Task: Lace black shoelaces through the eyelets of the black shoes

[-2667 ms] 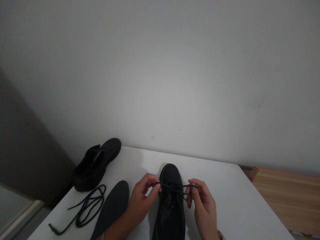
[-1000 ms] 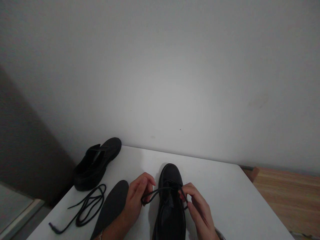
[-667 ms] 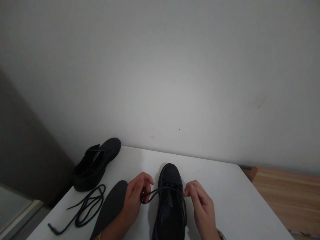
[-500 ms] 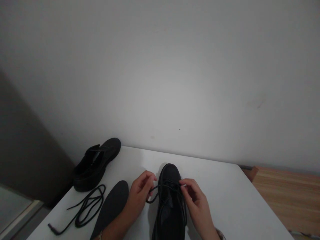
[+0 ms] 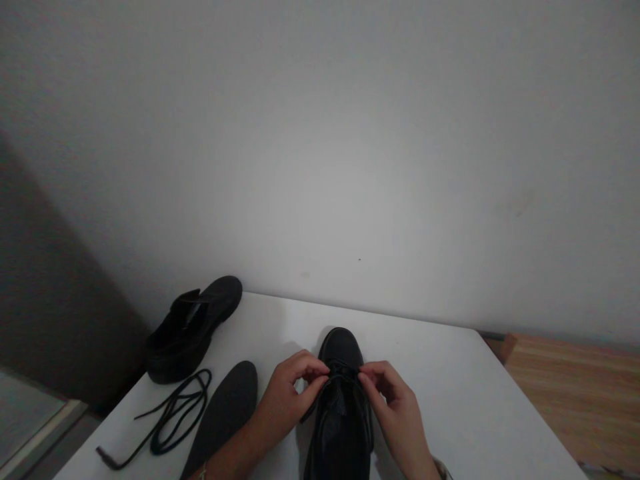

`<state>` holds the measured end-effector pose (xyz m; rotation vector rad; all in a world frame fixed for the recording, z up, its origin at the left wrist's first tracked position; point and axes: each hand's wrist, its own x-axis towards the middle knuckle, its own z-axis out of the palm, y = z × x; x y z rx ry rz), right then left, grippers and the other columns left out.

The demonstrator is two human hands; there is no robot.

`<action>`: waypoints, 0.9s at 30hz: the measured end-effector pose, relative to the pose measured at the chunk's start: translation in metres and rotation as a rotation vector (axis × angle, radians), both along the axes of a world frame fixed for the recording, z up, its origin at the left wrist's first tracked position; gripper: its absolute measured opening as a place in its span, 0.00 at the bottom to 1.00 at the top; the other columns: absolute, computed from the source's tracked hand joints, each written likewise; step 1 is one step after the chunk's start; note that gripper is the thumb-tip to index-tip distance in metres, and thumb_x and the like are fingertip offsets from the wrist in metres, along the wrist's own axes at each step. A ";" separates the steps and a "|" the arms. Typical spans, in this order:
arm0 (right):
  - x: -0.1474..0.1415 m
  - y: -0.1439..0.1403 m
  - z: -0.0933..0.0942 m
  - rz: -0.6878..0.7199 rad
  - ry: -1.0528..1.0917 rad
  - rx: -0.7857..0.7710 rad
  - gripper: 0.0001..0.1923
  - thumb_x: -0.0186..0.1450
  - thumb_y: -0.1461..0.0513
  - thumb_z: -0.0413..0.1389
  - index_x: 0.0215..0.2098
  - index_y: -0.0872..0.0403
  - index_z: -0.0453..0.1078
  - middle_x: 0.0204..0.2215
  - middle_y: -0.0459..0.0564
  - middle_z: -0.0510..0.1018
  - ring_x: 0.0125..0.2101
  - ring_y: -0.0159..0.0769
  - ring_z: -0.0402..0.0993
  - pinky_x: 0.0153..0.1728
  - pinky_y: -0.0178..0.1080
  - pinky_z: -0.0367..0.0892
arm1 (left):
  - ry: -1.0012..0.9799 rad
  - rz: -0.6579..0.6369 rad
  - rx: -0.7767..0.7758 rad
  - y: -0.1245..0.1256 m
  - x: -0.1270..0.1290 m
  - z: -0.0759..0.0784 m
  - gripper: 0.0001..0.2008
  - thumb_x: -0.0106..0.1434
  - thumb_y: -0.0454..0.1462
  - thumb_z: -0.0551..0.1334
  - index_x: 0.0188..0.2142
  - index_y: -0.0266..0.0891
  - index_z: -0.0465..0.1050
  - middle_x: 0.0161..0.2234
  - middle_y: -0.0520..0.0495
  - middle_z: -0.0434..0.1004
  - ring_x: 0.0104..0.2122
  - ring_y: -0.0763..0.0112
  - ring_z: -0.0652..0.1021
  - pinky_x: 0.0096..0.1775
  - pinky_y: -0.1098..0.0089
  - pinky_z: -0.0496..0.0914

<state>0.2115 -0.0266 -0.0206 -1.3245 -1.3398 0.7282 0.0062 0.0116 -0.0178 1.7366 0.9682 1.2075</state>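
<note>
A black lace-up shoe [image 5: 342, 427] stands on the white table, toe pointing away from me. My left hand [image 5: 295, 387] is closed in a pinch at the left side of its lacing, thumb and forefinger on the black shoelace [image 5: 344, 375]. On the opposite side, my right hand [image 5: 395, 407] pinches at the right edge of the lacing, where the lace runs between its fingertips. Exactly how much lace each pinch takes in is hidden by the fingers. A dark insole [image 5: 227, 403] lies beside my left forearm.
At the table's [image 5: 430, 380] far left corner rests a second black shoe [image 5: 195, 327], without a lace visible in it. A loose black shoelace [image 5: 173, 417] lies coiled in front of it. A wall [image 5: 350, 167] rises behind the table; wooden boards [image 5: 565, 400] show at right.
My left hand has moved right, from beside the shoe to its lacing. The lace strand that stretched across to it is now drawn in close. My right hand has stayed nearly in place.
</note>
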 end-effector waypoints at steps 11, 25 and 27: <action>-0.003 -0.002 0.005 0.006 -0.039 0.002 0.15 0.66 0.51 0.58 0.29 0.53 0.72 0.26 0.47 0.75 0.29 0.38 0.72 0.31 0.37 0.66 | 0.053 0.004 0.088 -0.003 0.000 0.007 0.06 0.61 0.31 0.62 0.30 0.39 0.77 0.27 0.50 0.76 0.29 0.70 0.77 0.34 0.72 0.70; -0.010 -0.005 0.006 -0.026 -0.011 0.040 0.15 0.68 0.50 0.55 0.33 0.52 0.70 0.29 0.49 0.76 0.30 0.38 0.73 0.31 0.37 0.67 | 0.100 -0.034 0.075 -0.006 0.000 0.009 0.06 0.64 0.32 0.60 0.39 0.41 0.74 0.33 0.48 0.75 0.34 0.67 0.76 0.38 0.68 0.70; -0.011 -0.005 0.006 -0.034 0.008 0.037 0.15 0.68 0.49 0.55 0.33 0.52 0.69 0.28 0.48 0.74 0.29 0.37 0.71 0.30 0.36 0.67 | 0.088 -0.033 0.082 -0.006 0.000 0.008 0.08 0.64 0.32 0.60 0.42 0.41 0.74 0.36 0.47 0.75 0.35 0.67 0.76 0.40 0.68 0.70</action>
